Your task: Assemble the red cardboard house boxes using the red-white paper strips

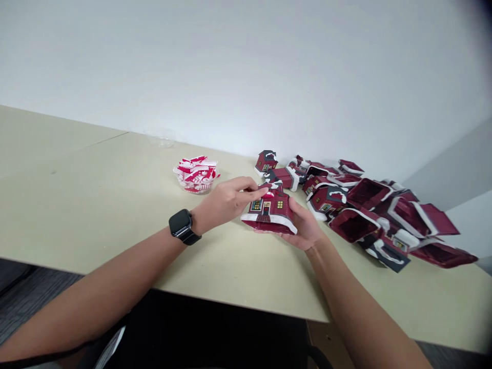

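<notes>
My right hand (306, 225) holds a small dark-red toy house (274, 209) tilted over the table. Its fingers wrap around the right side and underneath. The house has yellow windows, a door, a snowy white rim and a dark roof, with its open base facing me. Across its front reaches my left hand (230, 201), a black watch on the wrist. The fingers are closed, and the index fingertip presses a small red-and-white piece (269, 194) against the front under the roof. How the thumb sits is partly hidden.
A clear bowl of red-and-white pieces (197, 175) stands left of the hands. Another house (266, 162) stands upright near the wall. To the right lies a heap of similar houses (369, 195), many on their sides. Clear plastic (164, 136) lies at the back of the table (96, 205).
</notes>
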The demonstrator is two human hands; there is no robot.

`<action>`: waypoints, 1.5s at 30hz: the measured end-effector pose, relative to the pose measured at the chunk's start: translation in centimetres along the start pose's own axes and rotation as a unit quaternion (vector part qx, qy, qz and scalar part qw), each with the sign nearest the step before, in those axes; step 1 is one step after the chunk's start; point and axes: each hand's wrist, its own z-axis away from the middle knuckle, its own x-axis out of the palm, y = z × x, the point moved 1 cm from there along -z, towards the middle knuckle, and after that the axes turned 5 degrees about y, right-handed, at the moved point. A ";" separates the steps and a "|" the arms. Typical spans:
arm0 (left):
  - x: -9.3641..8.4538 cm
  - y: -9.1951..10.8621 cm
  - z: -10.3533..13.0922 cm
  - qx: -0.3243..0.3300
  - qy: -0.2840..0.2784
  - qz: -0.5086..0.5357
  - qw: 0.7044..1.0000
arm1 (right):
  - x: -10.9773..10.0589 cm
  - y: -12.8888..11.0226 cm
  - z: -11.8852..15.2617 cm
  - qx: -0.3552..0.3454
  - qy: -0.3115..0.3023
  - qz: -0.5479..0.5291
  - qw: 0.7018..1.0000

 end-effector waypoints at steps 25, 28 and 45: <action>2.4 0.1 0.5 -0.383 -0.023 0.413 0.826 | 0.4 0.2 -0.8 -0.083 0.082 0.081 0.990; 2.6 0.6 0.4 -0.384 -0.018 0.440 0.811 | 0.4 0.2 -0.8 -0.106 0.095 0.100 0.985; 0.5 1.2 0.3 -0.353 -0.106 0.317 0.874 | 1.1 0.1 -0.5 -0.152 0.031 0.109 0.982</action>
